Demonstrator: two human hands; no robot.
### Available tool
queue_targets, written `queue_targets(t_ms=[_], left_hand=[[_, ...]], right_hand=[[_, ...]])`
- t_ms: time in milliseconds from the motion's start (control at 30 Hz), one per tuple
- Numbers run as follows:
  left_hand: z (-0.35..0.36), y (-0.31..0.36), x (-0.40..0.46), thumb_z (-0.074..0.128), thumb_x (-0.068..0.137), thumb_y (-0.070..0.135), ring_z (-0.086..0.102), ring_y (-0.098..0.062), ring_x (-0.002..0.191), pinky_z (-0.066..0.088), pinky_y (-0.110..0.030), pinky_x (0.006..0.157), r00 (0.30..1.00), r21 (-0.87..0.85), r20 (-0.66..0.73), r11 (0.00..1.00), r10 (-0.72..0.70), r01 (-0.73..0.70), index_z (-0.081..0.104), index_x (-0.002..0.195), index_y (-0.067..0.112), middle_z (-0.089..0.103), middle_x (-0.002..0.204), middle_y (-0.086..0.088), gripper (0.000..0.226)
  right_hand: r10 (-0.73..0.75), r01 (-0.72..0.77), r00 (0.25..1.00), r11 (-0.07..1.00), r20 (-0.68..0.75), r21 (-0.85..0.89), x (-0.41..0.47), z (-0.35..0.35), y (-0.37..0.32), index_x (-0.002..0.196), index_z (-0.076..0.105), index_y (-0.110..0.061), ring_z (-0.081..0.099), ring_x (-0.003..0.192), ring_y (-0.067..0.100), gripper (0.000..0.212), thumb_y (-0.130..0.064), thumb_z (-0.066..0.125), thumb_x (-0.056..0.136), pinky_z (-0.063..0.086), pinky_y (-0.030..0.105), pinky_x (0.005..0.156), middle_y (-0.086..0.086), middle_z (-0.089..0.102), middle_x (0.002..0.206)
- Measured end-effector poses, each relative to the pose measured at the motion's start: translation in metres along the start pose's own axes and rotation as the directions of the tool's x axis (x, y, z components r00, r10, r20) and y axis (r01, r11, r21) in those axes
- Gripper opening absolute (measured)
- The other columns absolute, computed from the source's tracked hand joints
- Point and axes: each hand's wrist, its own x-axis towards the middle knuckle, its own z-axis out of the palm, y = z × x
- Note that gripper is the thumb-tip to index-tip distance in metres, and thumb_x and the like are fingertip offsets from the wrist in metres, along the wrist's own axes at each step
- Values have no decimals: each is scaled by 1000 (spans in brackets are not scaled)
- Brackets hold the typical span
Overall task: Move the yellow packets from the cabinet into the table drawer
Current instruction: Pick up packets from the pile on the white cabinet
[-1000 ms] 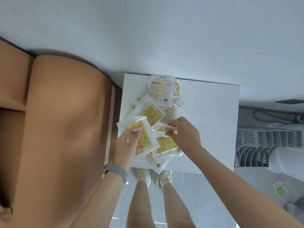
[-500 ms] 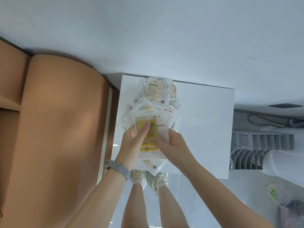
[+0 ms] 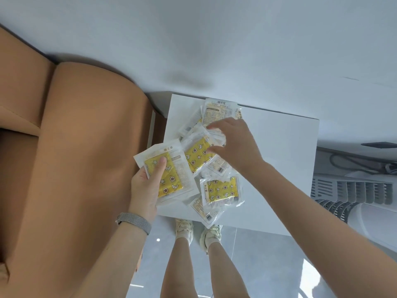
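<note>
Packets (image 3: 221,191) under my right hand (image 3: 234,147): glossy clear plastic, crinkled, yellow foil-like inners. Surface (image 3: 279,147) beneath them matt white, smooth. Band (image 3: 133,222) at my left wrist: grey woven mesh.

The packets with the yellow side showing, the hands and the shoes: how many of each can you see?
Packets with the yellow side showing: 3, one held by the left hand at, one under the right hand at, one at on the white top
Hands: 2
Shoes: 2, at and
Total: 7
More packets lie face down in the pile; those are too overlapped to count.
</note>
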Motion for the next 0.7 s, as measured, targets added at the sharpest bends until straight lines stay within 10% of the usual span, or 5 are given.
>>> queue_targets(t_ms=[133, 300, 700], left_hand=[[-11, 0, 1, 67, 89, 28, 74, -17, 83, 61, -35, 69, 1000, 1, -28, 1000, -11, 11, 71, 96, 23, 77, 89, 3, 9], [-22, -1, 4, 68, 88, 29, 74, -18, 83, 61, -38, 71, 999, 5, -48, 1000, -9, 10, 71, 94, 24, 77, 89, 4, 9], [-27, 4, 7, 66, 90, 28, 74, -12, 78, 59, -37, 75, 998, -5, -56, 1000, 15, -16, 70, 94, 26, 77, 86, 7, 6]], right_hand=[[-206, 345, 928, 794, 311, -501, 27, 24, -5, 152, 23, -37, 19, 144, 29, 96, -45, 78, 75, 22, 48, 117, -1, 22, 159], [-221, 488, 862, 607, 457, -627, 38, 37, -3, 155, -7, -34, 3, 151, 29, 110, -31, 76, 82, 9, 50, 120, -1, 1, 165], [-320, 482, 875, 518, 363, -706, 21, 53, -2, 149, 30, -25, 40, 132, 29, 108, -6, 87, 60, 23, 53, 114, 3, 48, 134]])
